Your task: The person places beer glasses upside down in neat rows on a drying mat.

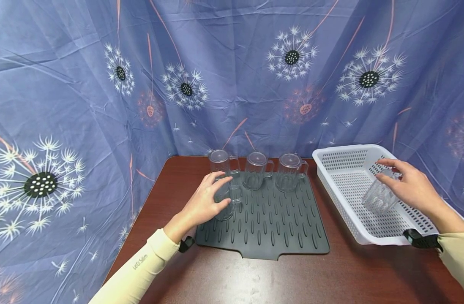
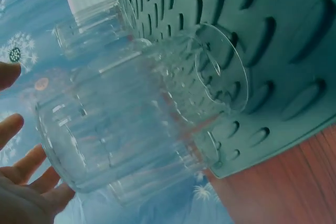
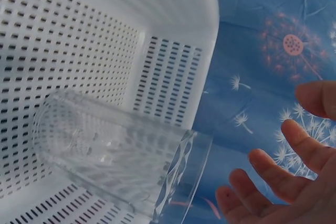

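Fingers spread, my left hand (image 1: 207,198) is beside the top of a clear glass mug (image 1: 224,207), which stands at the left side of a dark ridged mat (image 1: 270,228). In the left wrist view a gap shows between thumb and fingers, the fingertips right at the end of that mug (image 2: 121,114). My right hand (image 1: 414,183) hovers over the white basket (image 1: 336,207), fingers apart. Below it, inside the basket, is a clear glass (image 1: 378,198). From the right wrist, this glass (image 3: 115,150) appears just beyond the outstretched fingertips.
Along the mat's back edge stand three more glass mugs, one at left (image 1: 219,160), one in the middle (image 1: 255,173) and one at right (image 1: 289,173), handles to the right. The brown table (image 1: 236,278) meets a blue dandelion-print cloth (image 1: 236,84) behind.
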{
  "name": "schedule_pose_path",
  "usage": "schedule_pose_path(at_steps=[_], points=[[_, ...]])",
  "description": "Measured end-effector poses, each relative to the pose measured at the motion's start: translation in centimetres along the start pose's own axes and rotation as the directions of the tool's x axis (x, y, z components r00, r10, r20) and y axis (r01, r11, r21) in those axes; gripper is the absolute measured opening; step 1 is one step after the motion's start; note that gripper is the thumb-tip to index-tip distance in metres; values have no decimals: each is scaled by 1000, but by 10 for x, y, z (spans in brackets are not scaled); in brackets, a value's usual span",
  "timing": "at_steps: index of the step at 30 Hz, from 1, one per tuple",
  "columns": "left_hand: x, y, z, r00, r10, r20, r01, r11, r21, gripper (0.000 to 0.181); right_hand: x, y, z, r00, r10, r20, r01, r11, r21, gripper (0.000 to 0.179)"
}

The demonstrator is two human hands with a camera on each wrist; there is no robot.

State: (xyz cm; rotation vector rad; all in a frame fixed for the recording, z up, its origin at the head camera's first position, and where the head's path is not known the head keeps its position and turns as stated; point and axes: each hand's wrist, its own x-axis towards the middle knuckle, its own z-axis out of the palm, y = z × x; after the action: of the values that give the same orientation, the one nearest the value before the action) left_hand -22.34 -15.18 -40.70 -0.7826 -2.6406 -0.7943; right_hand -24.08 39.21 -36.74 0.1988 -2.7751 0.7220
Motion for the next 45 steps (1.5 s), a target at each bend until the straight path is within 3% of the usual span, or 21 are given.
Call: schedule_pose_path(at_steps=[5,8,19,24,29,40,45], points=[[-4,9,4,993,96,-70,-96,995,3,55,-1,5,3,999,-42,-20,42,999,2,43],[-6,15,8,985,156,-80,-156,988,6,53,-1,8,4,998,-49,-26,49,999,4,43],[-13,37,16,952,300,55,-295,952,-81,56,-5,18,8,998,-59,-27,59,998,-17,42],[-16,43,24,941,256,219,-242,966,-89,57,-3,22,8,998,-68,-15,68,997,-30,44],[-18,48,34,914,202,353,-188,979,-74,57,2,26,9,997,-76,-7,76,996,-45,45],[-20,47,60,862,105,497,-123,992,3,64,8,35,9,995,-104,4,104,988,-115,50],[-20,44,69,850,90,519,-116,993,19,66,10,37,8,996,-81,34,85,986,-140,55]])
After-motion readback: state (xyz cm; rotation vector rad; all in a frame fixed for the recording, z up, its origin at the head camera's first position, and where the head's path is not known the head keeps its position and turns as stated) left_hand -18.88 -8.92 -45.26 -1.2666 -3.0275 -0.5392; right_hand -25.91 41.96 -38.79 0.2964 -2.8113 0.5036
